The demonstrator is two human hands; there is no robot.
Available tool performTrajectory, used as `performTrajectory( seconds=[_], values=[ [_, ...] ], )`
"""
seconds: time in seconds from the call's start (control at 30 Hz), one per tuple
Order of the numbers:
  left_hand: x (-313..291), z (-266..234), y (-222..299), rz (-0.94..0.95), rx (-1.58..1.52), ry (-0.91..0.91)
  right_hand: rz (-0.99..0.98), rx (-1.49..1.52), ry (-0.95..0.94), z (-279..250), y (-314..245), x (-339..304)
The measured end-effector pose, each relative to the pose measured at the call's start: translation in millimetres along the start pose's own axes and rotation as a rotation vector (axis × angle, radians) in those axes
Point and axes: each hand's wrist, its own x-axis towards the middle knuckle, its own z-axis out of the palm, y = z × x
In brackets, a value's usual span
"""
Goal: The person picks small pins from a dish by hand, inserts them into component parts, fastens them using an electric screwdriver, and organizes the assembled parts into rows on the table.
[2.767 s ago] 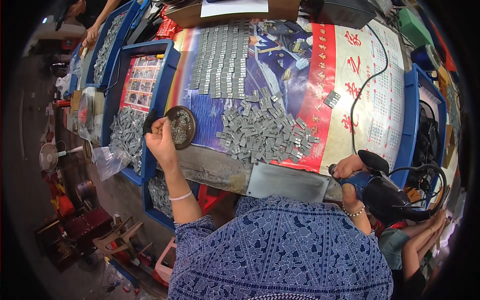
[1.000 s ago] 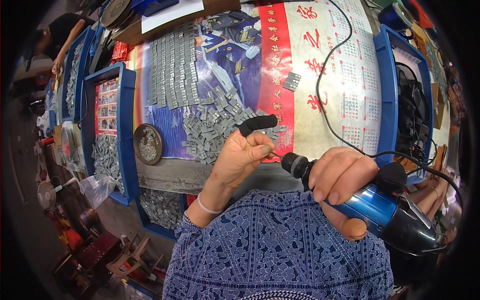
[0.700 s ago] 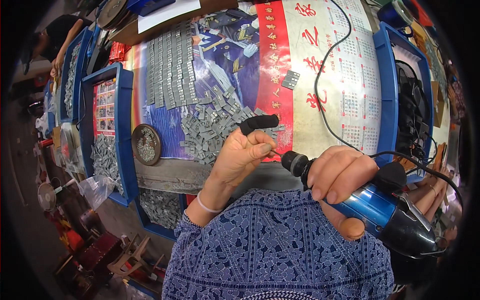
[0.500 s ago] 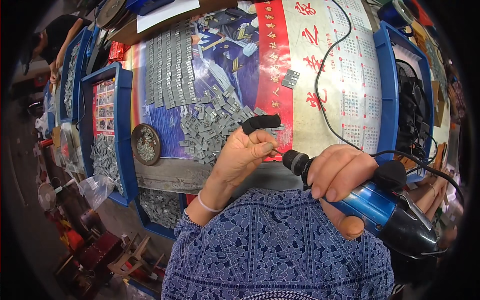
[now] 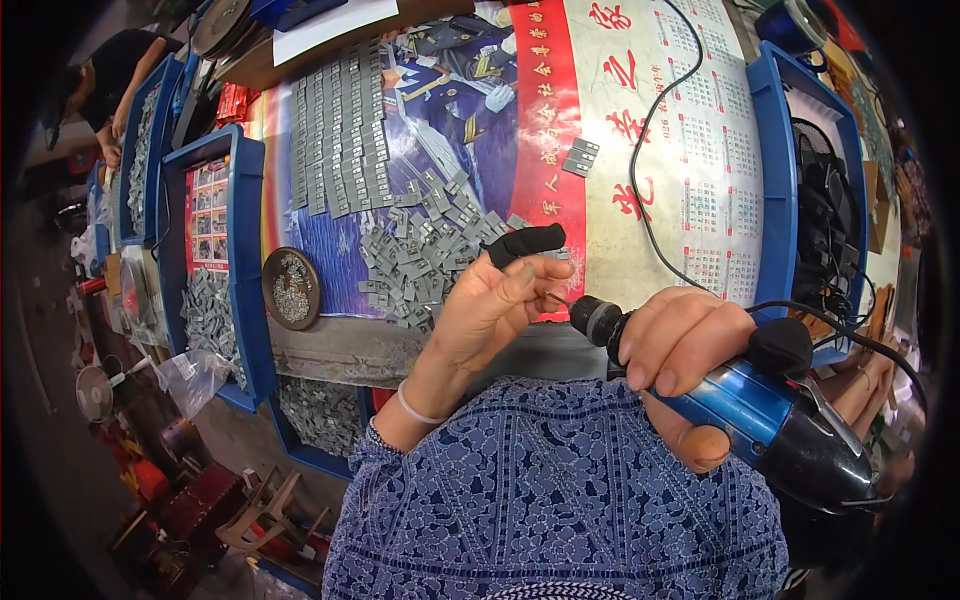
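Observation:
My right hand is wrapped round a blue and black electric screwdriver, whose black nose points left toward my other hand. A thin bit sticks out of the nose. Close to that bit, my left hand has its fingers loosely curled, the thumb apart from them, and I see nothing held in it. A black sleeve covers one of its fingers. Just beyond it lies a loose heap of small grey rectangular pieces. More such pieces stand in neat rows farther back, and several sit apart at the right.
A round brown dish of tiny metal parts is at the left. Blue bins with grey pieces flank it, and another blue bin holds black items at the right. A black cord crosses the poster-covered table. Another person works far left.
My left thumb has drawn back from the fingertips near the bit, loosening the pinch. The screwdriver has shifted very slightly to the right.

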Motion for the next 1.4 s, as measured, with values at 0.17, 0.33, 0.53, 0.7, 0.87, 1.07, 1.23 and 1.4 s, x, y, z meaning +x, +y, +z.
performTrajectory(
  seconds=[0.17,0.33,0.53,0.7,0.87,1.07,1.23,1.4],
  values=[
    [1.9,3.5,-0.9,-0.021,-0.064,0.047,-0.032,0.003,0.031,-2.3,0.2,0.7],
    [1.9,5.5,-5.2,0.033,0.258,0.128,-0.019,0.036,0.086,-10.6,-3.8,-4.5],
    [25.6,12.0,9.5,0.421,1.285,0.143,-0.057,-0.104,0.057,-24.7,-5.1,-12.8],
    [64.2,6.7,12.4,0.61,1.942,-0.003,-0.012,-0.145,0.099,-35.8,-11.0,-24.2],
    [72.7,-2.1,3.8,0.637,2.073,-0.038,0.114,-0.17,0.128,-44.4,-18.3,-29.3],
    [54.2,11.7,-11.8,0.534,2.057,-0.094,0.091,-0.142,0.103,-57.7,-14.0,-32.1],
    [48.1,10.4,-21.4,0.566,1.921,-0.117,0.139,-0.171,0.128,-55.2,-12.4,-31.0],
    [63.8,-2.0,-20.0,0.64,1.923,-0.164,0.146,0.004,0.17,-62.1,1.3,-47.0]
  ],
)
